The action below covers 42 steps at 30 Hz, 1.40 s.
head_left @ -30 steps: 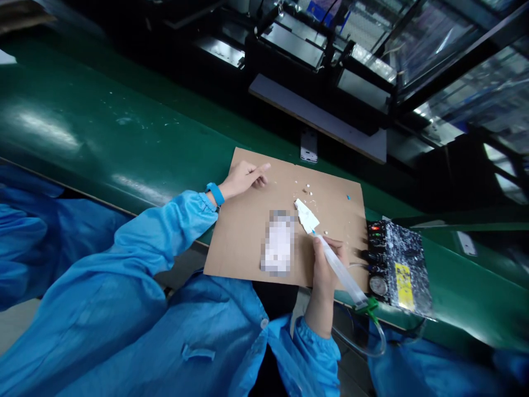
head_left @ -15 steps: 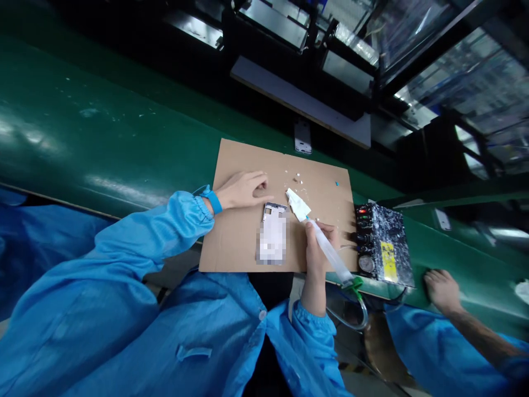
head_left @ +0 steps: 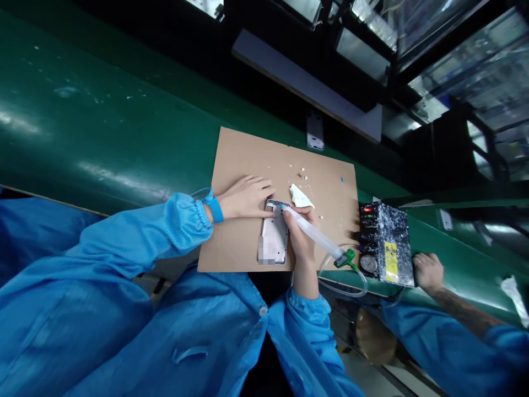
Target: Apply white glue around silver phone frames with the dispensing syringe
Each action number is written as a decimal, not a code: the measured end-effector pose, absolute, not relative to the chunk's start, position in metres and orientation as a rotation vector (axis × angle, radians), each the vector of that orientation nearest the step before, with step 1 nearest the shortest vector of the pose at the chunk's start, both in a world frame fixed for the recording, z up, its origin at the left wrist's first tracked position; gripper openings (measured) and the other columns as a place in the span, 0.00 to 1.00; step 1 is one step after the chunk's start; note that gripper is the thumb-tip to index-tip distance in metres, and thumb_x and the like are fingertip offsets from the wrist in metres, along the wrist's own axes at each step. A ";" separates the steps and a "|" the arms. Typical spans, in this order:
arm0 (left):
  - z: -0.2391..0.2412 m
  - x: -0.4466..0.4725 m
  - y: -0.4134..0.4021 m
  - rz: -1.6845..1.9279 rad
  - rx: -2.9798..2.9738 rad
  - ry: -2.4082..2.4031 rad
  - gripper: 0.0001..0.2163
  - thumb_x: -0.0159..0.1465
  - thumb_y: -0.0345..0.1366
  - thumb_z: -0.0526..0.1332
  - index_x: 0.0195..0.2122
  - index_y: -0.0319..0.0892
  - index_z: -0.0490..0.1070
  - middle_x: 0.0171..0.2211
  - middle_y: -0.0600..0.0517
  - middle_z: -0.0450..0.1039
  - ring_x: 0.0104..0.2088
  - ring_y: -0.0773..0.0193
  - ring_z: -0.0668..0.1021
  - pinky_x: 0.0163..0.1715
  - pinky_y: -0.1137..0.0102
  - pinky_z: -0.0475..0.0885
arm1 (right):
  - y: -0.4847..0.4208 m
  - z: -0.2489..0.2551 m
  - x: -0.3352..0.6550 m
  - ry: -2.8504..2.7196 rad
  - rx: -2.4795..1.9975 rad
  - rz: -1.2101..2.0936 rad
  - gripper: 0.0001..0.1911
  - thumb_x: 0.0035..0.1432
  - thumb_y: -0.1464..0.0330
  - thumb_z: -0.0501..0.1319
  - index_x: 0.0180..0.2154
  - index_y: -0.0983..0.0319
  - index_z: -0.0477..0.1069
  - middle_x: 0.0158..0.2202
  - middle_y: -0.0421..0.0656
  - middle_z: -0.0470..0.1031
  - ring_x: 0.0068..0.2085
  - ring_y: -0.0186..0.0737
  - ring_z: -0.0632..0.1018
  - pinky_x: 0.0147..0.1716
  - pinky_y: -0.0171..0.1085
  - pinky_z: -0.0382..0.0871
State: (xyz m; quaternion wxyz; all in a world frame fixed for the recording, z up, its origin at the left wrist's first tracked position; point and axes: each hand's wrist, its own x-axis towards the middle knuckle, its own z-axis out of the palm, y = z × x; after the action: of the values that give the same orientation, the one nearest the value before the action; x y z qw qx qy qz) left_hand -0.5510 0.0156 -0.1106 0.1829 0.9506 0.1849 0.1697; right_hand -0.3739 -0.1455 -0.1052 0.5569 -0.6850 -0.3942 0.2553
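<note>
The phone frame (head_left: 274, 234) lies flat on the cardboard sheet (head_left: 248, 160), my left hand (head_left: 247, 197) pressing its top corner with fingers spread flat, my right hand (head_left: 301, 234) wrapped around the glue syringe (head_left: 316, 236), whose tip belongs low on the rim, moving steadily, clear of the crumpled wipe (head_left: 300, 197).

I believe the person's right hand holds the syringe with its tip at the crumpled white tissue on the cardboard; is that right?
Not quite. The head view shows the right hand holding the syringe with its tip at the top edge of the phone frame, not at the crumpled white tissue, which lies apart on the cardboard.
</note>
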 end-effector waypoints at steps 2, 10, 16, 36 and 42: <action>-0.110 -0.551 0.015 0.465 2.682 0.524 0.23 0.70 0.60 0.69 0.46 0.42 0.76 0.48 0.45 0.79 0.48 0.52 0.80 0.49 0.60 0.69 | -0.147 -0.106 -0.374 -0.923 -1.613 0.614 0.21 0.60 0.51 0.78 0.39 0.58 0.75 0.34 0.41 0.81 0.33 0.39 0.79 0.33 0.36 0.72; -0.105 -0.551 0.015 0.440 2.689 0.531 0.24 0.70 0.60 0.69 0.46 0.42 0.76 0.48 0.46 0.79 0.47 0.52 0.80 0.48 0.60 0.68 | -0.148 -0.108 -0.374 -0.959 -1.629 0.595 0.19 0.62 0.53 0.78 0.39 0.58 0.76 0.36 0.42 0.82 0.36 0.40 0.81 0.37 0.38 0.73; -0.105 -0.551 0.015 0.413 2.702 0.530 0.24 0.70 0.60 0.69 0.46 0.42 0.76 0.48 0.45 0.79 0.46 0.51 0.79 0.47 0.59 0.67 | -0.147 -0.106 -0.375 -0.981 -1.660 0.581 0.20 0.61 0.51 0.77 0.39 0.58 0.76 0.36 0.43 0.82 0.35 0.42 0.81 0.37 0.40 0.75; -0.105 -0.551 0.015 0.453 2.650 0.526 0.22 0.71 0.60 0.68 0.45 0.43 0.76 0.47 0.46 0.79 0.47 0.52 0.79 0.47 0.60 0.68 | -0.145 -0.100 -0.379 -0.991 -1.653 0.515 0.20 0.61 0.51 0.77 0.37 0.58 0.75 0.36 0.43 0.83 0.35 0.41 0.81 0.35 0.39 0.75; -0.105 -0.550 0.016 0.453 2.622 0.531 0.22 0.70 0.59 0.69 0.44 0.43 0.76 0.47 0.46 0.79 0.47 0.52 0.79 0.48 0.60 0.68 | -0.147 -0.104 -0.377 -0.990 -1.663 0.511 0.20 0.62 0.52 0.77 0.38 0.58 0.75 0.35 0.42 0.82 0.35 0.40 0.80 0.34 0.38 0.74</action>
State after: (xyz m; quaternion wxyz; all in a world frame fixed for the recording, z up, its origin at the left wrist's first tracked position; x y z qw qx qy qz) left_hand -0.5496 0.0158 -0.1045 0.2125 0.9443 0.1912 0.1631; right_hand -0.3766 -0.1469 -0.1041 0.5396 -0.6994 -0.4164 0.2150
